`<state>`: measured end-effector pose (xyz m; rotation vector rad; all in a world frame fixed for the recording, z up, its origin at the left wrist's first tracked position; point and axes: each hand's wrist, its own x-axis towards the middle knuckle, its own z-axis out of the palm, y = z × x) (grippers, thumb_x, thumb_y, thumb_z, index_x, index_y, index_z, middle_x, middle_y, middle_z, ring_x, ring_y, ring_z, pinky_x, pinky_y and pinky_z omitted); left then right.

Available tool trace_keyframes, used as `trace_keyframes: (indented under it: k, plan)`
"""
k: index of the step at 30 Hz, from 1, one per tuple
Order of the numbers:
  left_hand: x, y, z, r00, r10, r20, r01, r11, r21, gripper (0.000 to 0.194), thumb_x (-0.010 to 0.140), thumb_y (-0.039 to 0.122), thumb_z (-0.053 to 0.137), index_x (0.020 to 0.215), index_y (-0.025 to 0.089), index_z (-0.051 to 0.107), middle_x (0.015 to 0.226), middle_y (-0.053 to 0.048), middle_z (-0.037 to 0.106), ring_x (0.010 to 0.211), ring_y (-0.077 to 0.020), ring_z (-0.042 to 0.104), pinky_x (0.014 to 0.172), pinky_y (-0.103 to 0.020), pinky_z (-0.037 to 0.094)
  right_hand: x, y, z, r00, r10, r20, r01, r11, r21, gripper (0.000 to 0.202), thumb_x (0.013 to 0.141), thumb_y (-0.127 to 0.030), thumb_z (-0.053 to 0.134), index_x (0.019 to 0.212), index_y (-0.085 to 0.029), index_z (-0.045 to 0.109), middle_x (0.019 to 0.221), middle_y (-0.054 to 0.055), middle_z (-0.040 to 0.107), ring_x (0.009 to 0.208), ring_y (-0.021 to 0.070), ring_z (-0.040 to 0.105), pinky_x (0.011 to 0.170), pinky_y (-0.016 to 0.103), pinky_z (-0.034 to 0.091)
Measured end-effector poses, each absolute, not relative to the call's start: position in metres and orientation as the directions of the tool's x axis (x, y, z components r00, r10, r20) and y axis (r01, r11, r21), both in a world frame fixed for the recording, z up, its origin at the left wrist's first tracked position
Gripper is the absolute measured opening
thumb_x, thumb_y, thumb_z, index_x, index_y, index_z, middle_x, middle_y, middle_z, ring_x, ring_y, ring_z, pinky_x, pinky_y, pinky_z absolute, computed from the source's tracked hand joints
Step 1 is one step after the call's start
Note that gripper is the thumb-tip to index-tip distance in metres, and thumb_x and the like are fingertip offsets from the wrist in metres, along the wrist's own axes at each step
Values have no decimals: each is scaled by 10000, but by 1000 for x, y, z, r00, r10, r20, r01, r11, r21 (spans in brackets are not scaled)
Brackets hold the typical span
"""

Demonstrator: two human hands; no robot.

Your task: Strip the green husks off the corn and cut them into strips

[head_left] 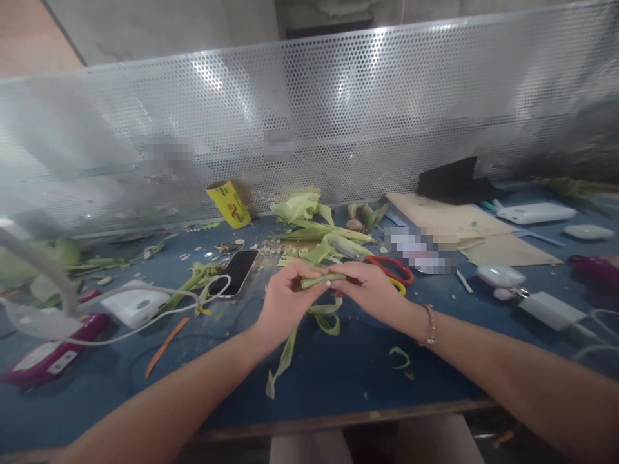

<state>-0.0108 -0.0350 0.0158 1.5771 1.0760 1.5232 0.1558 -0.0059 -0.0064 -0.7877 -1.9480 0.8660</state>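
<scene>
Between my two hands, above the blue tabletop, lies a short green rolled leaf or stalk piece (316, 281). My left hand (284, 298) pinches its left end, where a rolled, layered edge shows. My right hand (370, 287) closes on the other end, fingertips close to the left ones. Thin pale-green leaf strips (284, 366) hang or lie below the hands; where they join is hidden. Just beyond the hands is a pile of pale green leaves and husks (309, 225). Red loops (399, 265), perhaps handles, lie beside my right hand.
A phone (239, 272) and a white cable (145, 327) lie left, near a purple-and-white power strip (48, 357). A yellow tube (229, 203) leans against the perforated metal screen (329, 116). Brown card (449, 219) and white chargers (551, 309) are right. Scraps litter the blue table (338, 380).
</scene>
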Motion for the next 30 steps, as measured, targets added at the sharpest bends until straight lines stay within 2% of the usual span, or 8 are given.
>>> trace_keyframes:
  k: [3,7,13,15,19,21,25,30]
  plan:
    - [-11,-35,15,-37,910,412,85,-408,909,157,573,183,775,589,173,619,726,-41,680,744,-175,641,690,-289,498,157,-6,-6,-375,787,490,167,577,-799,237,834,-305,568,1020,-235,697,867,38,683,721,141,625,684,276,519]
    - [-15,-30,18,15,920,393,84,-393,916,118,565,193,783,613,166,679,770,-61,693,735,-175,641,686,-289,504,158,-7,1,-301,792,532,150,590,-794,183,792,-281,609,925,-236,727,873,33,690,759,150,624,693,290,518]
    - [-33,-9,26,12,909,416,260,-405,876,60,636,235,720,633,176,709,668,-44,681,632,-150,607,625,-254,477,165,7,-3,-210,873,440,67,462,-884,181,755,-330,653,870,-219,739,797,19,700,728,159,641,729,337,532]
    - [-41,-1,28,21,935,354,408,-331,851,111,676,238,654,586,178,677,513,-7,602,510,-124,544,534,-230,429,170,18,-7,-120,911,394,-30,393,-919,225,734,-358,676,899,-218,735,830,20,710,754,167,655,787,366,537]
    - [-56,5,30,276,945,174,681,-320,658,148,606,123,562,619,203,686,494,13,580,449,-108,478,448,-208,322,182,37,-11,2,958,288,-247,280,-928,288,681,-358,726,925,-206,725,859,25,718,793,171,665,884,396,521]
    - [-60,3,32,392,920,30,706,-321,631,233,564,104,542,679,216,710,476,16,568,408,-108,452,410,-216,276,185,41,-11,7,962,275,-271,266,-925,300,675,-359,733,932,-204,723,855,27,717,804,174,666,894,400,518]
    - [-62,-3,40,505,834,-224,687,-231,689,426,487,99,570,856,237,734,407,37,548,339,-137,478,365,-226,257,182,40,-9,-2,963,269,-270,259,-928,289,666,-338,740,916,-193,722,888,38,721,825,180,669,900,403,516]
    - [-56,-7,38,456,827,-328,710,-116,695,458,491,135,603,929,220,707,374,34,562,292,-164,490,344,-229,298,177,36,-8,-30,968,248,-267,232,-936,273,640,-324,749,869,-178,729,878,43,724,831,184,671,899,401,518]
